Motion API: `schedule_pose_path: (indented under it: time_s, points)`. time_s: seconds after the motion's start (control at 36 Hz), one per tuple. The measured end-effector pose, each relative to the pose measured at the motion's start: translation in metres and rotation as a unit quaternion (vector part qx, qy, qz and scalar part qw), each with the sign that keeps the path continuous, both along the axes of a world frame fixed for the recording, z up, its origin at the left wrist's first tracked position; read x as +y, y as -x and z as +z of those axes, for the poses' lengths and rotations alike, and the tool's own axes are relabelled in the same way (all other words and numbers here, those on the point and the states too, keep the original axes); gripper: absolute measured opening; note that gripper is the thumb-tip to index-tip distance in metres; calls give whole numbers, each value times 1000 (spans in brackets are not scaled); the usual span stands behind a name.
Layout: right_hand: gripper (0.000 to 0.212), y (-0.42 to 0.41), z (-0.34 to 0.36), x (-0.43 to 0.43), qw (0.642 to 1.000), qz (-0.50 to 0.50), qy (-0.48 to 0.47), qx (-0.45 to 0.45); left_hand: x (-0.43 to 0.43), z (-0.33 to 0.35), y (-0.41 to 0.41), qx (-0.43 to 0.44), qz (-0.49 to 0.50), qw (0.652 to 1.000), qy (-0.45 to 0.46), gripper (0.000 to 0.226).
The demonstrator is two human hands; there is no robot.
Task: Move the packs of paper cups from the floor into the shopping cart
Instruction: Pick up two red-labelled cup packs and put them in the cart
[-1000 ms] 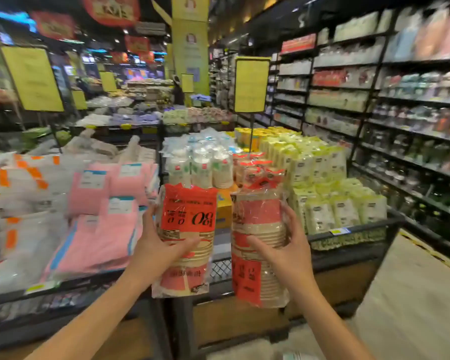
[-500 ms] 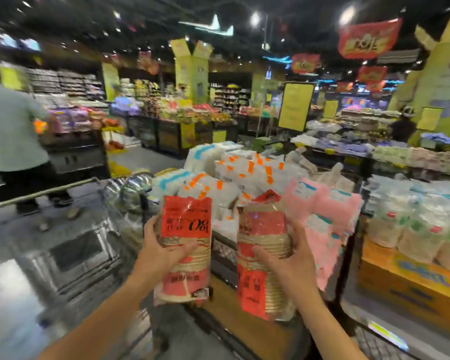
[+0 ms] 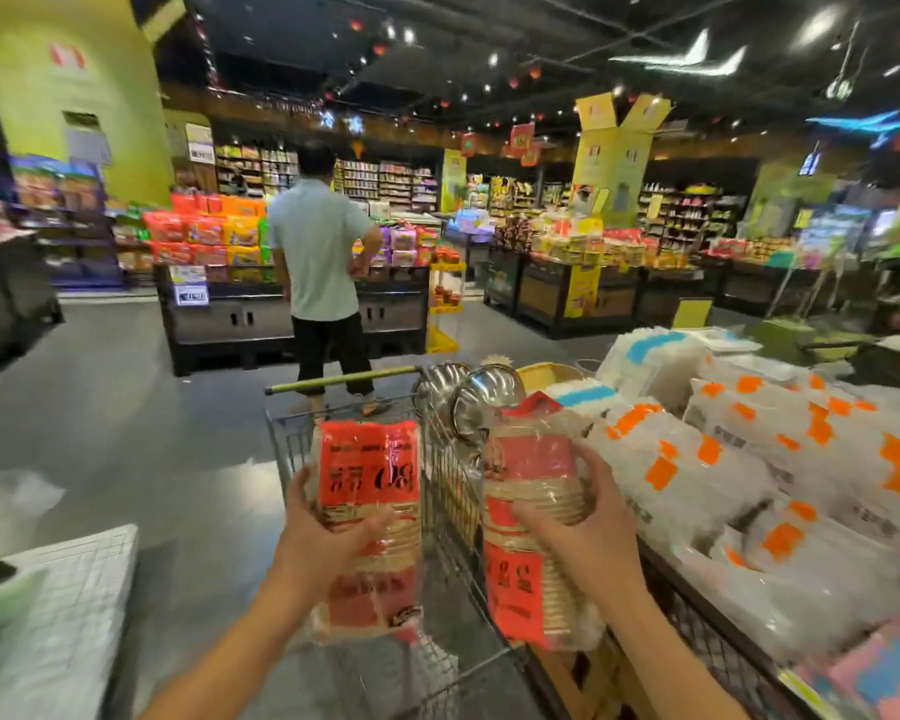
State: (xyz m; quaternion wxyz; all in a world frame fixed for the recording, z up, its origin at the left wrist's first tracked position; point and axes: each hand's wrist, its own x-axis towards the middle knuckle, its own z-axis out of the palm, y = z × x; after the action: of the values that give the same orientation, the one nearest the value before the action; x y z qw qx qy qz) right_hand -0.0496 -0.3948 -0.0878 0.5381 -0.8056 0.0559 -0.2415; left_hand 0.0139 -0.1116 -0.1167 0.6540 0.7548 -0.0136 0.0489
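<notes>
Head view showed the left hand [image 3: 317, 540] gripping one red paper-cup pack [image 3: 367, 517] and the right hand [image 3: 580, 532] gripping another pack [image 3: 533, 517], both above the wire shopping cart [image 3: 448, 475].

Shopping cart [image 3: 448, 491] basket open below; display bin [image 3: 697, 589] crowds right.

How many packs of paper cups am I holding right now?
2: one pack in the left hand, one pack in the right hand, both above the cart. Others may be hidden.
</notes>
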Motion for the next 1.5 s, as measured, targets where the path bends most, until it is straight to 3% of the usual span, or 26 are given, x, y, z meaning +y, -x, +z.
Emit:
schedule_pose_path:
  time_s: [0.14,0.25,0.42,0.53,0.64,0.69,0.92,1.0,1.06,1.22,1.39,1.44,1.5]
  points:
    - [95,-77,-13,16,999,37,-13,19,24,-15,-57,19,46,999,9,139]
    - [97,-140,-31,15,998,57,-8,34,19,-26,-102,29,68,997,-2,117]
    - [99,-248,-66,4,994,94,3,60,4,-61,-189,64,87,994,-2,104]
    - [96,-329,-103,-4,988,126,16,91,-13,-90,-252,105,115,988,-9,111]
    - [90,-402,-143,-2,975,162,15,149,-28,-129,-304,183,158,970,-30,101]
    - [84,-432,-164,3,967,184,23,176,-31,-156,-327,219,180,958,-40,112]
    - [86,-518,-286,32,930,210,44,300,-40,-260,-393,314,245,916,-48,120]
    - [66,-540,-334,44,916,207,53,340,-39,-304,-415,350,257,899,-50,118]
    - [72,-554,-371,52,906,195,63,370,-34,-340,-428,379,260,885,-66,104]
    - [96,-584,-495,83,881,176,103,428,-23,-440,-459,427,249,859,-133,115]
    - [68,-587,-584,116,844,143,122,502,-8,-513,-464,478,244,828,-166,128]
    - [89,-585,-594,121,822,137,137,536,-10,-518,-467,489,237,819,-186,123]
    - [115,-586,-593,123,824,145,140,530,-14,-526,-470,497,239,811,-198,117]
